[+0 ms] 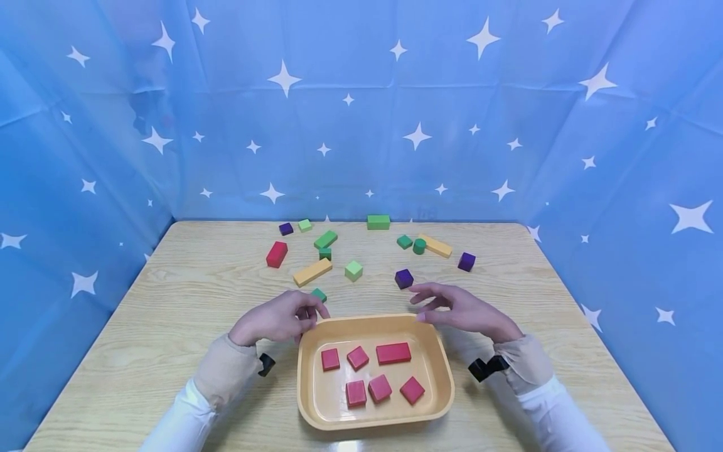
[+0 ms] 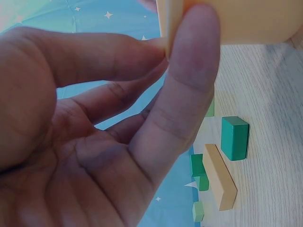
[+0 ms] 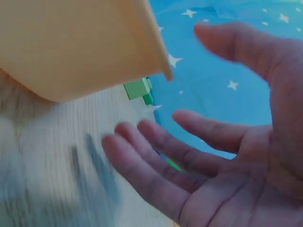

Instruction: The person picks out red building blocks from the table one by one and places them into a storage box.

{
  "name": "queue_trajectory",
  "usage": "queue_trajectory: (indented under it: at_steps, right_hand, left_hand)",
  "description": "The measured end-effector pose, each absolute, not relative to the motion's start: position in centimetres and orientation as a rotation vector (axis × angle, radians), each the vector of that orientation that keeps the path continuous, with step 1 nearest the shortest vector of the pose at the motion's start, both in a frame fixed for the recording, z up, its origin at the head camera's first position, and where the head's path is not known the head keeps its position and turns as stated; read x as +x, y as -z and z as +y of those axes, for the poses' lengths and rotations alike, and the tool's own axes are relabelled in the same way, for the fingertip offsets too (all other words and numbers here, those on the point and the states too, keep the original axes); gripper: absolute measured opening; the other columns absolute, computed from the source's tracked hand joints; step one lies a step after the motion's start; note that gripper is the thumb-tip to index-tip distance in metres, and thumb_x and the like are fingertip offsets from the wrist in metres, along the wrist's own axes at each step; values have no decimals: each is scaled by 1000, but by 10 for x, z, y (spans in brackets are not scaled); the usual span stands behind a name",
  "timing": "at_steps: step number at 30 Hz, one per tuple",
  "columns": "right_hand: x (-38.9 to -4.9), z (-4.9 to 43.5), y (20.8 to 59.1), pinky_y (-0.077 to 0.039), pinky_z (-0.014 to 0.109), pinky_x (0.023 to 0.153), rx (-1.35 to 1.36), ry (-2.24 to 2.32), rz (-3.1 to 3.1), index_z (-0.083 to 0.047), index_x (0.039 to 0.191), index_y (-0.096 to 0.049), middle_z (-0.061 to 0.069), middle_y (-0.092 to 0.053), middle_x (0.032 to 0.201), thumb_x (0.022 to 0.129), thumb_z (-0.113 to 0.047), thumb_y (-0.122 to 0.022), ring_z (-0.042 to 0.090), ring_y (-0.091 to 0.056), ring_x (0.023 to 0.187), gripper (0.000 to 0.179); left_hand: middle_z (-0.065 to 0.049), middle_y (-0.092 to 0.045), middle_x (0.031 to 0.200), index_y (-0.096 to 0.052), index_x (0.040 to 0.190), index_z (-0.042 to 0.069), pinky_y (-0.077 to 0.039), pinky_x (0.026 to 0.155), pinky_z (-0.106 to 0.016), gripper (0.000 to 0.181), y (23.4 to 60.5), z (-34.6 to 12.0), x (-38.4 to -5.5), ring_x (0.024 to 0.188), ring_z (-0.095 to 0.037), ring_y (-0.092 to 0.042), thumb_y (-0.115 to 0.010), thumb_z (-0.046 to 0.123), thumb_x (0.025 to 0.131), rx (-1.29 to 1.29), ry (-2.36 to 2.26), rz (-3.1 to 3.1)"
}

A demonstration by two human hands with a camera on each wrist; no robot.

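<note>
A yellow tray (image 1: 322, 392) sits near the front of the table with several red blocks (image 1: 393, 353) lying spread over its floor. My left hand (image 1: 285, 317) is at the tray's back left corner; in the left wrist view its thumb and fingers pinch the tray wall (image 2: 246, 23). Beside the back right corner is my right hand (image 1: 460, 309), its fingers spread and loosely bent, with nothing held. The right wrist view shows a gap between that hand and the tray rim (image 3: 158, 42).
Behind the tray lie loose blocks: a red block (image 1: 277, 254), yellow bars (image 1: 312, 272), green blocks (image 1: 353, 270) and purple blocks (image 1: 403, 279). One purple block is close to my right fingertips. A blue star-patterned cloth (image 1: 361, 125) encloses the table's back and sides.
</note>
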State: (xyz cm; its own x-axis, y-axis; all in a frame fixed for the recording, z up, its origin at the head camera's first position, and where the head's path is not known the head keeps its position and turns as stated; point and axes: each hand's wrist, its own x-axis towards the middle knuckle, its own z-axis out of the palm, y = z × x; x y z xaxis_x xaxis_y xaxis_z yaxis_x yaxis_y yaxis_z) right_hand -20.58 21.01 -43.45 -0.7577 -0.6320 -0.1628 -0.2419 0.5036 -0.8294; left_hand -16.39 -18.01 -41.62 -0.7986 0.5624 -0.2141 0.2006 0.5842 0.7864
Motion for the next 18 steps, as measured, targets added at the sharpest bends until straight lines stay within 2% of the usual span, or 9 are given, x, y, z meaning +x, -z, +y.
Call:
queue_trajectory:
  at_steps: [4,11,14,18]
  right_hand:
    - [-207,214,442,-58,26,83,-718,1164,2311,-4,139,-60,12,-71,120,99,-24,-67,22,-67,105,45]
    - [-202,215,442,-55,23,76,-686,1140,2356,-12,112,-75,5,-74,106,96,-20,-70,13,-65,89,19]
    - [-199,214,443,-54,24,72,-669,1163,2351,-11,107,-75,6,-74,102,96,-20,-71,12,-63,83,15]
    - [-197,212,443,-59,30,68,-638,1202,2322,-7,109,-75,11,-73,99,96,-19,-71,13,-65,76,17]
  left_hand:
    - [-13,-64,88,-69,112,3,-51,53,-27,20,416,-180,-164,57,-15,-57,-57,-3,98,589,-1102,2366]
    - [-13,-63,85,-70,111,2,-53,56,-28,21,415,-179,-164,59,-19,-57,-56,-5,97,603,-1121,2351]
    - [-14,-63,85,-69,111,2,-54,55,-30,21,415,-179,-164,59,-21,-57,-56,-5,97,602,-1126,2349]
    - [-16,-63,85,-69,112,1,-53,54,-28,21,414,-180,-163,58,-23,-58,-55,-5,97,599,-1107,2357]
